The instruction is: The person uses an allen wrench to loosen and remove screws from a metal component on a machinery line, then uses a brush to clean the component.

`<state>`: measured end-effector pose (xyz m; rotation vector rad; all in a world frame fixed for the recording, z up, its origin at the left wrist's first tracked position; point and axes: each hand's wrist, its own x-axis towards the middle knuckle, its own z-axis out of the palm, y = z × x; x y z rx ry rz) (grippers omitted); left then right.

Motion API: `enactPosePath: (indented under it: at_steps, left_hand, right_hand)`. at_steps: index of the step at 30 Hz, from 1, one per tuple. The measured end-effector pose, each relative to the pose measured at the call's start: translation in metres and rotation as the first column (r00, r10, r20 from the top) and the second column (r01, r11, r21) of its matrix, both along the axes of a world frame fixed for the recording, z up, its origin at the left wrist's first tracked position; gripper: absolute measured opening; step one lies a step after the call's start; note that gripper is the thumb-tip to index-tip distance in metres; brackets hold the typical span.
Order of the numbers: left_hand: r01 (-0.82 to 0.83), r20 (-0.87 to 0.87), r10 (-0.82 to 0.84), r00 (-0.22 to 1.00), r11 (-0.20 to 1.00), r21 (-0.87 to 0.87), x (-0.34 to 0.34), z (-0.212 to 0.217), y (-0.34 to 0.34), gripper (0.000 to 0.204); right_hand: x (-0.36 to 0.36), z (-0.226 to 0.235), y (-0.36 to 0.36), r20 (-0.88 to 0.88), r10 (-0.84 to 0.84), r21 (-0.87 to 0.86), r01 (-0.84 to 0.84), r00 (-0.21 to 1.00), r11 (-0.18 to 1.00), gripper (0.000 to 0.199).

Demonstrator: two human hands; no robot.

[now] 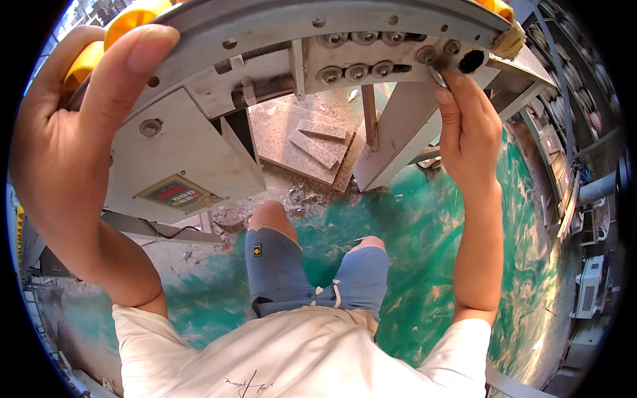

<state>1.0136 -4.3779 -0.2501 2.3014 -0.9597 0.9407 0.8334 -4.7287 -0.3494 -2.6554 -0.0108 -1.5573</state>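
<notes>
At the upper left, my left hand point(73, 139) is wrapped over the edge of a curved metal rail point(265, 33), its thumb on the near side beside a yellow roller point(136, 18). My right hand point(470, 126) pinches a thin, shiny metal tool point(437, 77) between thumb and fingers. The tool's upper end meets a bolt point(425, 54) on the slotted metal plate point(371, 58); most of it is hidden in my grip. Several other socket-head bolts with washers sit in two rows on that plate. Right of the bolt is a dark round hole point(472, 62).
A white control box point(179, 149) with a small keypad panel point(178, 193) hangs below the rail at left. Angled metal legs point(398, 132) stand under the plate. Flat boards point(292, 139) lie on the green floor point(424, 278). Loaded shelves point(577, 86) line the right side.
</notes>
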Motion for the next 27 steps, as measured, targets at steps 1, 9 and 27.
enactPosePath:
  at_steps: [1, 9, 27]
  left_hand:
    - [-0.004, -0.015, 0.005, 1.000, 1.000, 0.011, 0.002, 0.001, 0.003, 0.075]
    - [-0.017, -0.013, 0.017, 1.000, 1.000, -0.016, -0.001, -0.006, -0.002, 0.072]
    - [-0.014, -0.044, 0.013, 0.999, 0.999, -0.029, -0.004, -0.013, -0.008, 0.065]
  right_hand:
    - [0.000, 0.001, -0.001, -0.016, -0.004, -0.049, 0.003, 1.000, 0.999, 0.017]
    - [0.000, 0.014, 0.000, 0.000, -0.044, -0.181, 0.043, 0.999, 0.983, 0.018]
    - [0.004, 0.036, -0.017, -0.075, -0.005, -0.416, -0.027, 0.997, 0.909, 0.026]
